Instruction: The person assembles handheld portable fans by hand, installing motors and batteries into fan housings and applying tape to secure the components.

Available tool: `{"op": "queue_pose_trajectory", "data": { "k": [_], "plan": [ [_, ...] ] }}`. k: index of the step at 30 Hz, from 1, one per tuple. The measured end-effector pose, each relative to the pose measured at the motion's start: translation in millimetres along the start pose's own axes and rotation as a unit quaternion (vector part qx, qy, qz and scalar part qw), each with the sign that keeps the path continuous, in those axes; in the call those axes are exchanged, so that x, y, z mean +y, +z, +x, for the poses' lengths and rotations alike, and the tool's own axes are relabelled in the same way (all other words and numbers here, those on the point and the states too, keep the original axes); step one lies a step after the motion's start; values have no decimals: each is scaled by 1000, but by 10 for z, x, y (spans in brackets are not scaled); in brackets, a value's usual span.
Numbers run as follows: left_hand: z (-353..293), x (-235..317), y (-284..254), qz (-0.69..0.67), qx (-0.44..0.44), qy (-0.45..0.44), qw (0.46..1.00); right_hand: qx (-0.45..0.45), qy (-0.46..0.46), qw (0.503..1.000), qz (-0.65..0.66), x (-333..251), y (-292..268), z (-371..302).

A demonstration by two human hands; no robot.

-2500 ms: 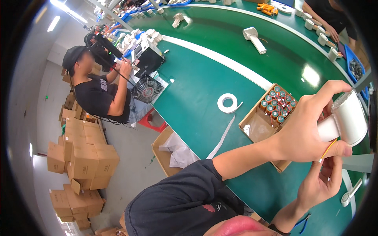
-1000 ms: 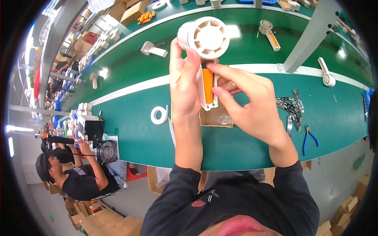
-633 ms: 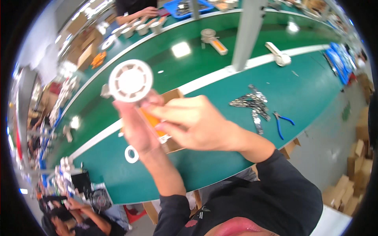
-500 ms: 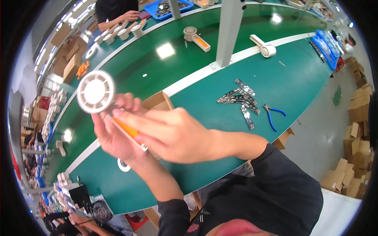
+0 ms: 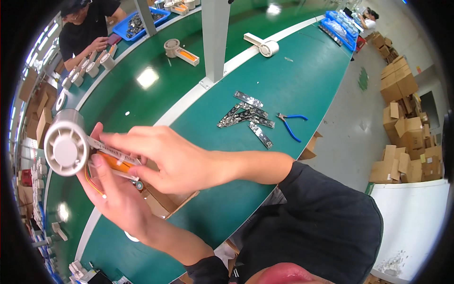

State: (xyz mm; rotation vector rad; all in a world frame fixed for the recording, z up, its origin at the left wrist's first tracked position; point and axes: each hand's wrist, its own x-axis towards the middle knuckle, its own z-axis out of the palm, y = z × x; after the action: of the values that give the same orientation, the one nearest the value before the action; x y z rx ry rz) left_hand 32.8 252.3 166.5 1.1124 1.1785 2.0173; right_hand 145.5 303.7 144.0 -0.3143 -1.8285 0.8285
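A white handheld fan [image 5: 65,146] is held up at the left, its round slotted head turned toward me. Its handle lies open along one side and contains an orange block [image 5: 118,164]. A thin yellowish wire [image 5: 95,188] with a small white connector hangs loose below the head. My left hand [image 5: 116,191] is closed around the handle from below, thumb on top. Fingers of my right hand [image 5: 172,158] pinch the handle's far end from above; fingertips are partly hidden there.
Beneath my hands stands an open cardboard box [image 5: 163,203]. Several circuit boards [image 5: 248,113] lie on the green table beside blue-handled cutting pliers [image 5: 292,125]. A grey post [image 5: 215,42] rises from the rail. Fan bodies [image 5: 182,52] sit beyond, near another person [image 5: 85,35].
The view has swung to the right. The fan has turned so its head's side and its loose wire show, and my right hand has slid toward the handle's end.
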Motion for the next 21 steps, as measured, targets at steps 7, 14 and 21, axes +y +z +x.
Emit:
{"op": "queue_pose_trajectory", "data": {
  "k": [7, 14, 21],
  "plan": [
    [-30, 78, -26, 0, 15, 47, 999, -18, -2, 1000, 8, -58, 118, -38],
    [-36, 12, 10, 60, 46, 64, 995, -21, 12, 999, 26, -77, 78, -47],
    [27, -33, -176, 11, 33, -28, 999, -48, 227, 947, 222, 333, 48, 30]
  ]
}}
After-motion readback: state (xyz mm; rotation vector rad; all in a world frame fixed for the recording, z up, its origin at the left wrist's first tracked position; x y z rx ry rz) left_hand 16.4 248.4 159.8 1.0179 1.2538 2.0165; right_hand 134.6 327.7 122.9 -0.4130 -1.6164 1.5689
